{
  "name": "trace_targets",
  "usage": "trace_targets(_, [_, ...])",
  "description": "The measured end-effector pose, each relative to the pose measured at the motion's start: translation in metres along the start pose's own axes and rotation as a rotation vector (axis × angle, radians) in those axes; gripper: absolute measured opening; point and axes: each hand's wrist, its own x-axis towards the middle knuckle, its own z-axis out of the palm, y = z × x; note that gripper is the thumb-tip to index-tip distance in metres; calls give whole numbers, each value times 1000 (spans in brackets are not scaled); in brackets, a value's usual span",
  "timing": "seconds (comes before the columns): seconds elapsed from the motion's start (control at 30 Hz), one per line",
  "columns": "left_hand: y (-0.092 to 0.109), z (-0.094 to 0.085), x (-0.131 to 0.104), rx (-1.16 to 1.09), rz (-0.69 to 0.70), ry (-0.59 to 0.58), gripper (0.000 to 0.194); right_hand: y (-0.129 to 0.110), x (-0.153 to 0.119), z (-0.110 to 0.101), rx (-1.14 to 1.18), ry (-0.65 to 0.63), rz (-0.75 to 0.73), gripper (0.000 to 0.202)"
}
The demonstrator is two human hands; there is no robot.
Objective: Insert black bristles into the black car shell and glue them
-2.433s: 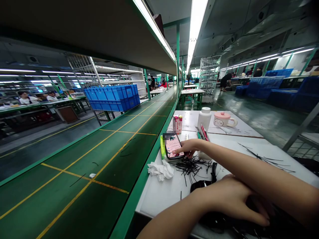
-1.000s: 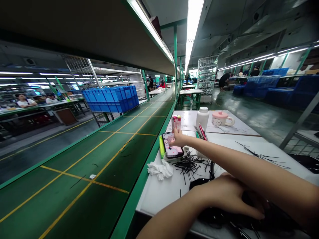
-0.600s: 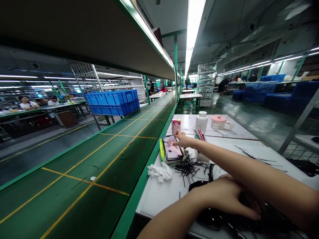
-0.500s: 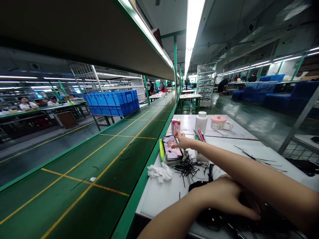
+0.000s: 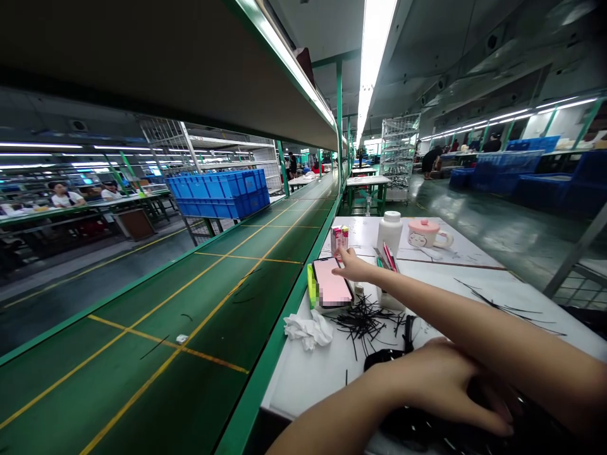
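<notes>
A phone [image 5: 332,282] with a pale pink screen leans on a lime-green object [image 5: 312,285] at the table's left edge. My right hand [image 5: 353,265] reaches across to it, fingers apart, the thumb at the screen's upper right and nothing held. Nearer to me, my left hand [image 5: 441,379] rests over shiny black items [image 5: 408,420]; its fingers curl down at the lower right and what they hold, if anything, is hidden. Between phone and left hand lies a pile of thin black strips [image 5: 363,322]. Crumpled white tissue [image 5: 309,330] sits left of the pile.
A green conveyor belt [image 5: 213,291] runs along the left. Behind the phone stand a small pink box [image 5: 339,239], a white bottle [image 5: 389,232], pens [image 5: 389,258] and a pink-lidded mug [image 5: 423,234]. Blue crates [image 5: 220,193] stand beyond the belt.
The phone screen has changed from a picture to plain pale pink. The whole view has shifted slightly, with things appearing a little further right. Both hands stay in nearly the same places.
</notes>
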Motion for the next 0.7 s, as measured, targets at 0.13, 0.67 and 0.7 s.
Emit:
trace_targets(0.13, [-5, 2, 1, 10, 64, 18, 19, 7, 4, 8, -19, 24, -115, 38])
trace_targets(0.67, [-11, 8, -3, -131, 78, 56, 32, 3, 10, 27, 93, 51, -529, 33])
trace_targets(0.7, [-11, 8, -3, -128, 77, 52, 33, 4, 10, 28, 97, 53, -523, 33])
